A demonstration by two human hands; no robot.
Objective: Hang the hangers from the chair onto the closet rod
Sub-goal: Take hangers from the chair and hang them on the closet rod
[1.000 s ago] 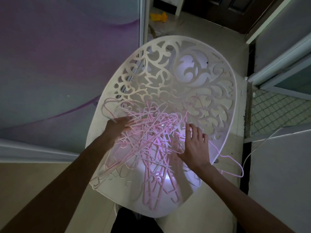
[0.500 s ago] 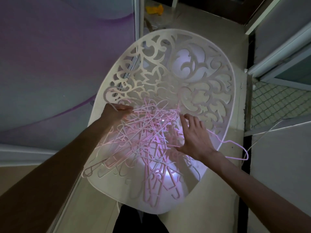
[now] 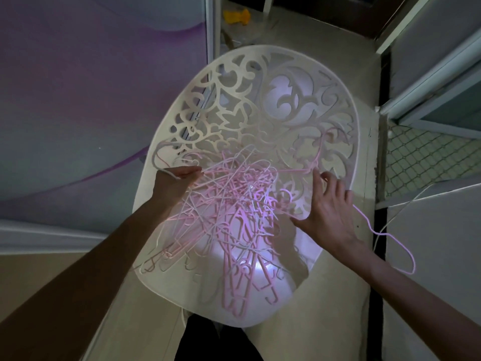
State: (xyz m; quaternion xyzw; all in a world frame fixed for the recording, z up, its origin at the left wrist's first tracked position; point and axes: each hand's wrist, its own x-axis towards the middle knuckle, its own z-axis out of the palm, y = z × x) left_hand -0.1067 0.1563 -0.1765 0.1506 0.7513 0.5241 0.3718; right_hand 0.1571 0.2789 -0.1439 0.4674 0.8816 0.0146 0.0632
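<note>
A tangled heap of thin pink and white hangers (image 3: pixel 229 209) lies in the seat of a white chair (image 3: pixel 260 105) with a scrollwork cut-out back. My left hand (image 3: pixel 174 183) is closed on several hangers at the heap's left edge, one white hook looping out past the chair rim. My right hand (image 3: pixel 328 204) hovers over the heap's right side with fingers spread, its fingertips touching a pink hanger (image 3: pixel 316 162) that rises toward the backrest. Another pink hanger (image 3: pixel 385 235) hangs over the chair's right rim below my wrist. No closet rod is in view.
A purple-grey panel (image 3: pixel 78 100) stands close on the left. A white door frame and a mesh panel (image 3: pixel 421 157) are on the right. A yellow object (image 3: pixel 235 15) lies on the floor behind the chair. My dark-clothed legs (image 3: pixel 216 340) are at the chair's front edge.
My left hand has closed on hangers and lifted the left side of the heap. My right hand has drawn away to the right and spread its fingers.
</note>
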